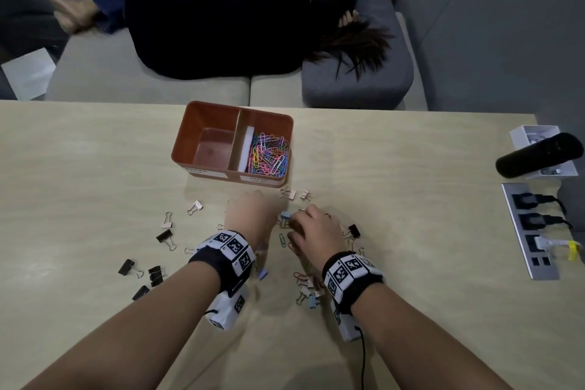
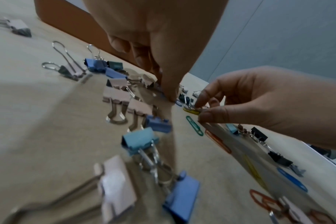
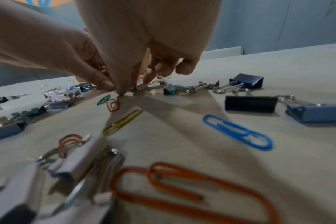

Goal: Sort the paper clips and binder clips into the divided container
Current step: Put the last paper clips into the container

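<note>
Wire paper clips [image 3: 237,131] lie flat and slippery on the bench [image 1: 395,168] (nails must lift one edge); right hand [image 2: 259,109] pinches a yellow paper clip [image 2: 192,111], left hand [image 2: 153,45] presses one fingertip down, holding nothing.

Both forearms come in from the bottom of the head view, bare, each with a black band covered in square marker tags around the wrist. The left hand [image 1: 250,215] is palm-down, fingers pointing down so the tips reach the worktop; whether it's actually pinching anything I can't tell. The right hand [image 1: 316,231] sits just beside it, nearly touching, knuckles up, thumb and forefinger pressed together in a pinch while the other fingers [image 3: 163,66] curl loosely underneath.
</note>
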`<state>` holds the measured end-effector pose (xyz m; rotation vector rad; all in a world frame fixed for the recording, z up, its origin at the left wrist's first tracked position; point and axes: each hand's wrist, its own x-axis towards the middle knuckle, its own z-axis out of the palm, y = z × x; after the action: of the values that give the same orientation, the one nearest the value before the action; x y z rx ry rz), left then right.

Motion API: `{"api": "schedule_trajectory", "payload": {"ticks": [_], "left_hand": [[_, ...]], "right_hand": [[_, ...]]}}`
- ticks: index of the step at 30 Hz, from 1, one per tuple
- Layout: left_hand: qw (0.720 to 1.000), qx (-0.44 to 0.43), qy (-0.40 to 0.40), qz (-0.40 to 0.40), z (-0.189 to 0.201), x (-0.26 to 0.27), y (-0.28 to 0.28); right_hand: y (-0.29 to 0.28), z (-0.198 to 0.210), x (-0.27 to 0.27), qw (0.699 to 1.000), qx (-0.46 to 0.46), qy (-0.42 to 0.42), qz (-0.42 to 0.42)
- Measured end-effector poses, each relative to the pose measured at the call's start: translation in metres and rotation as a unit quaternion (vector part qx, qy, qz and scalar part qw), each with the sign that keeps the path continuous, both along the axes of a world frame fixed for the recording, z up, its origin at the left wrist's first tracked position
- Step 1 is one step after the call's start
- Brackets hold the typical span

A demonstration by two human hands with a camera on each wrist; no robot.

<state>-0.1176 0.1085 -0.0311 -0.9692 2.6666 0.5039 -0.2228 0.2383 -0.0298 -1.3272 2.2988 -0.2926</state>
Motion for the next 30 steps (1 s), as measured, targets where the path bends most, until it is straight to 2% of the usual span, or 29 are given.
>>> {"api": "schedule_trajectory", "payload": {"ticks": [7, 10, 14, 17, 20, 26, 30], "left_hand": [[1.000, -0.008, -0.001, 0.005, 0.000, 0.008, -0.006], [1.000, 0.009, 0.028, 0.006, 0.002, 0.013, -0.006], [0.995, 0.084, 0.040, -0.035, 0.008, 0.018, 0.000], [0.991, 0.111, 0.006, -0.081, 0.010, 0.016, 0.009], [0.988, 0.081, -0.035, -0.124, 0.010, 0.008, 0.015], [0.989, 0.026, -0.046, -0.139, 0.009, 0.000, 0.017], [0.987, 0.017, -0.051, -0.149, 0.009, -0.001, 0.018]], "right_hand": [[0.016, -0.004, -0.015, 0.997, 0.010, 0.006, -0.071], [0.017, -0.002, -0.013, 0.999, 0.005, 0.003, -0.052], [0.008, -0.003, -0.011, 0.999, 0.014, 0.008, -0.036], [0.004, 0.001, -0.012, 0.999, 0.037, 0.022, -0.013], [0.002, 0.003, -0.013, 0.997, 0.058, 0.039, 0.019], [0.005, 0.005, -0.018, 0.999, 0.048, 0.017, 0.016], [0.006, 0.005, -0.022, 0.997, 0.059, 0.018, 0.046]]}}
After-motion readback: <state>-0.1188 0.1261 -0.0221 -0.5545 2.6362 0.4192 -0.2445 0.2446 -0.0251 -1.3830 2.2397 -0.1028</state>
